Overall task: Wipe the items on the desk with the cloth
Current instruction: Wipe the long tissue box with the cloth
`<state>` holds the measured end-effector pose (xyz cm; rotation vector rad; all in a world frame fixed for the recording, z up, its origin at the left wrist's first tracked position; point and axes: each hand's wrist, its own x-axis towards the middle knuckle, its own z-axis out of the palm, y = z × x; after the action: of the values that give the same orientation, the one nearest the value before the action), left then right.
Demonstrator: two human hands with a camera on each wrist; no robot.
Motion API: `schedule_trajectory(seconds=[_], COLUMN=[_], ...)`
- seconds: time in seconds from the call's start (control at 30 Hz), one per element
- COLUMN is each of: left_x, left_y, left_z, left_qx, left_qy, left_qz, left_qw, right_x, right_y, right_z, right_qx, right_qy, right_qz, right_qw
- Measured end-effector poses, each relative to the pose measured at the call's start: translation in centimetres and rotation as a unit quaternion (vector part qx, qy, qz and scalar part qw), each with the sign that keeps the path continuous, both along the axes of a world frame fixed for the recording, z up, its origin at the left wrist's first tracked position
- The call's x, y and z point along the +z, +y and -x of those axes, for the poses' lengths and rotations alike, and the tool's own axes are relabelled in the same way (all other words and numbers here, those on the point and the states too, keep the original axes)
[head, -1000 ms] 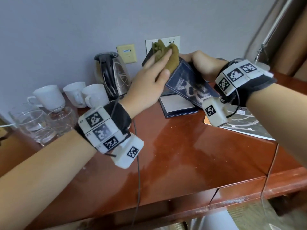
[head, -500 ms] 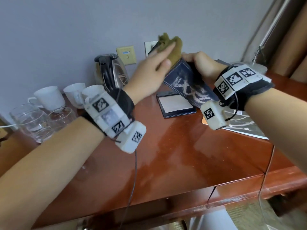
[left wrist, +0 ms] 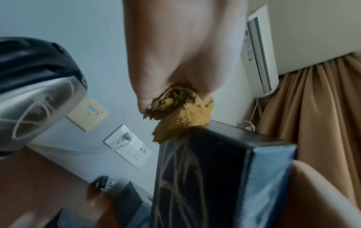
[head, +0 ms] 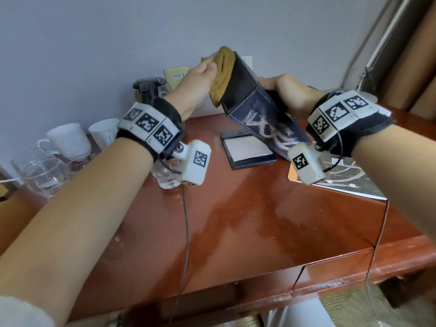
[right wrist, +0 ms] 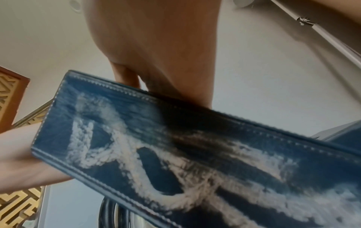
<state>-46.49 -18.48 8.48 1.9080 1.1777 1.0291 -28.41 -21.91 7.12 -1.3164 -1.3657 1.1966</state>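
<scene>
A dark blue stitched box [head: 266, 121] with dusty white smears is lifted off the desk, its far end tilted up. My right hand [head: 283, 90] grips its right side, fingers curled over the edge. My left hand [head: 205, 69] holds an ochre cloth [head: 221, 76] and presses it against the box's upper left face near the top end. In the left wrist view the cloth [left wrist: 183, 117] is bunched between thumb and fingers of my left hand [left wrist: 175, 61], on the box's [left wrist: 205, 177] corner. The right wrist view shows the smeared box [right wrist: 175, 154] under my right hand [right wrist: 156, 54].
On the red-brown desk [head: 236, 220] lie a notepad holder [head: 247, 149] and a printed mat [head: 349, 180] at the right. A kettle [head: 148, 90], white cups [head: 68, 138] and glasses [head: 42, 175] stand at the back left. Wall sockets are behind, a curtain at the right.
The right hand has raised the box and tilted it steeper. The left hand has slid the cloth upward along the box toward its top end.
</scene>
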Motion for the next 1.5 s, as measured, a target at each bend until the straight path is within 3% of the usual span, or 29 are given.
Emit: schedule_trajectory(seconds=[0.2,0.37,0.53,0.7,0.87,1.0,1.13,1.37,1.5], left_x=[-0.1,-0.6,0.8,5.7,7.1,6.3,5.5,-0.2,-0.4], left_y=[-1.7,-4.0,-4.3,-2.0,-0.7,-0.4,-0.2,-1.8,-2.2], left_z=[-0.7,-0.3,0.1,0.8,0.6,-0.2,-0.3,-1.5,-0.7], left_qx=[-0.008,-0.021,0.010,-0.011,-0.032,-0.019,-0.026,0.030,0.067], left_qy=[0.071,0.079,0.071,0.105,0.153,0.170,0.185,0.088,0.141], left_qz=[-0.104,-0.178,-0.227,-0.191,-0.126,-0.148,-0.197,-0.334,-0.366], left_qw=[0.992,0.981,0.971,0.976,0.980,0.974,0.962,0.938,0.917], right_x=[0.6,1.3,2.4,3.7,1.7,0.4,-0.2,-0.6,-0.5], right_y=[0.9,0.8,1.0,1.6,2.1,2.4,2.1,1.7,1.4], right_z=[0.0,-0.2,0.5,1.8,3.0,3.6,3.3,2.7,2.7], right_qx=[0.017,0.087,0.103,0.113,0.099,0.085,0.082,0.073,0.077], right_qy=[0.025,0.056,0.057,0.189,0.273,0.357,0.367,0.413,0.413], right_qz=[-0.019,-0.027,-0.042,-0.074,-0.069,-0.056,-0.069,-0.065,-0.071], right_qw=[0.999,0.994,0.992,0.973,0.954,0.928,0.924,0.906,0.905])
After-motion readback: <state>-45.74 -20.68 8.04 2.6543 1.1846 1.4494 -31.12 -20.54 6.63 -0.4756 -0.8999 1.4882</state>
